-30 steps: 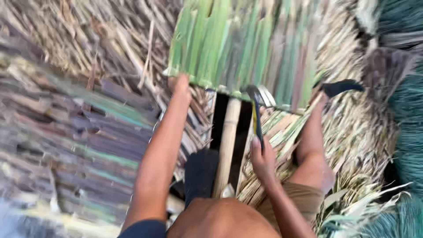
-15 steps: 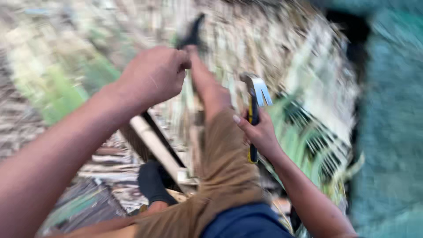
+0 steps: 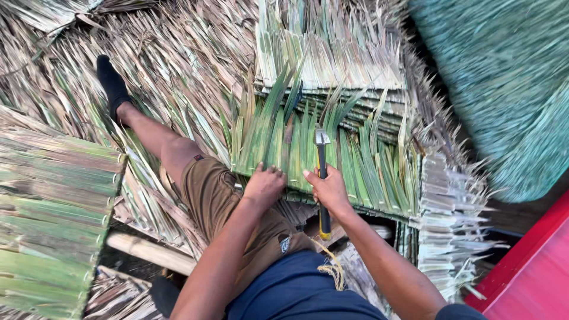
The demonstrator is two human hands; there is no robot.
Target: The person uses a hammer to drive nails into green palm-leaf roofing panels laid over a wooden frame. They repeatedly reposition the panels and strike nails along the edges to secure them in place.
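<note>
I sit on a thatch roof of palm-leaf panels. My right hand grips a hammer with a black and yellow handle, its metal head lying on a green palm-leaf panel. My left hand rests with curled fingers on that panel's near edge, just left of the hammer. My left leg in brown shorts stretches away to the upper left, ending in a black sock.
Dry leaf panels overlap beyond the green one. Another greenish panel lies at the left. A bamboo pole shows through a gap below. Green netting is at the right and a red surface at bottom right.
The view has swung round and steadied. My left hand has come down from mid-air onto the green panel's edge. The hammer stays in my right hand, now lying on the panel.
</note>
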